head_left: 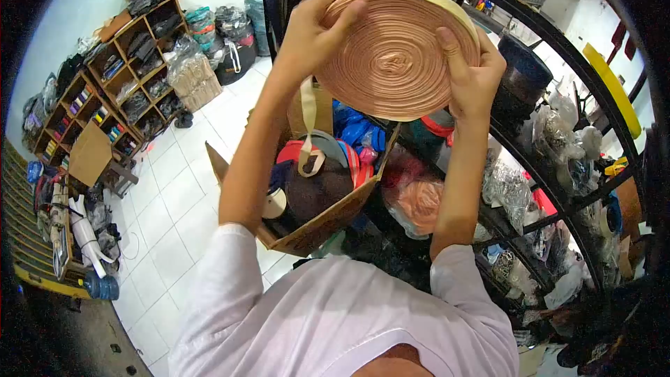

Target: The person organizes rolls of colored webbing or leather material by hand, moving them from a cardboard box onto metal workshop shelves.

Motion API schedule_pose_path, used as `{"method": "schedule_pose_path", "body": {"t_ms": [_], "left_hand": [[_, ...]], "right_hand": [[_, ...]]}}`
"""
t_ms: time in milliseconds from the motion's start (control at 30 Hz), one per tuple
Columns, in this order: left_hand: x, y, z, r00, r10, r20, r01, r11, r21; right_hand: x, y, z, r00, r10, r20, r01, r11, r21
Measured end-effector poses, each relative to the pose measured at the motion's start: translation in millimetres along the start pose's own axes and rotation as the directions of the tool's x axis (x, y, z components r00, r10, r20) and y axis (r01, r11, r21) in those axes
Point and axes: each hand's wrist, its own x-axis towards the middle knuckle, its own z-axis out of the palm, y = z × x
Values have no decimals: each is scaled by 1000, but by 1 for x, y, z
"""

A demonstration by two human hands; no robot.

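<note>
Both my hands hold up a large flat roll of beige ribbon or tape (398,63), its spiral face turned toward me. My left hand (321,31) grips its left edge, thumb on the face and fingers behind. On the right edge, my right hand (471,73) is closed the same way. A loose tail of cream tape (307,115) hangs from the roll and curls at its end above a cardboard box (324,220). Inside that box lie a dark brown roll (317,195), red-striped rolls (359,167), blue bundles (359,129) and a small cream spool (274,204).
A black metal rack (572,202) with plastic-wrapped goods fills the right side. Below my right forearm sits a bagged peach roll (419,202). Wooden cubby shelves (129,63) line the left wall, beyond the white tile floor (171,202). A blue water bottle (102,287) lies at lower left.
</note>
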Motion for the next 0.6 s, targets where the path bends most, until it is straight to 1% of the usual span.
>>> {"method": "schedule_pose_path", "body": {"t_ms": [33,67,100,167,200,233,267,300,333,367,433,467,500,533,567,600], "left_hand": [[-9,-3,4,995,6,-99,-12,998,-56],[-18,-10,10,985,-50,-165,39,997,-68],[-25,-12,17,985,-45,-165,33,997,-74],[-34,-9,37,909,-115,-400,55,986,-159],[-39,-4,44,902,-191,-388,120,972,-200],[-42,-2,58,878,-291,-381,147,920,-364],[-44,-8,75,866,-307,-394,139,906,-401],[-44,-12,87,855,-324,-406,129,889,-439],[-39,-11,87,856,-324,-403,126,887,-445],[-32,-11,87,840,-330,-430,109,880,-462],[-18,-5,78,807,-343,-480,75,866,-494],[-12,-2,65,838,-316,-445,79,877,-474],[-7,-12,55,875,-236,-422,21,891,-454],[1,-10,43,917,-61,-394,-57,958,-281],[8,-7,33,938,103,-330,-146,983,-108],[12,-5,28,972,102,-212,-127,986,-107]], "right_hand": [[0,4,-2,995,30,-91,-21,995,97],[1,9,-1,986,25,-163,-4,992,129],[2,12,-1,986,18,-166,2,992,123],[4,15,2,940,16,-341,50,982,183],[1,9,10,913,72,-401,33,968,248],[0,6,20,914,69,-399,34,969,246],[-2,4,31,825,194,-531,21,928,372],[-6,2,42,705,326,-629,34,872,489],[-13,-1,52,696,359,-622,60,834,548],[-21,2,48,695,351,-628,66,838,541],[-42,14,40,867,230,-442,-27,907,419],[-47,17,23,940,165,-298,-76,954,290],[-45,14,8,984,90,-152,-61,981,186],[-37,10,-6,989,61,-136,-41,988,148],[-27,3,-21,992,39,-120,-26,994,109],[-9,-7,-33,1000,-20,-24,23,993,119]]}}
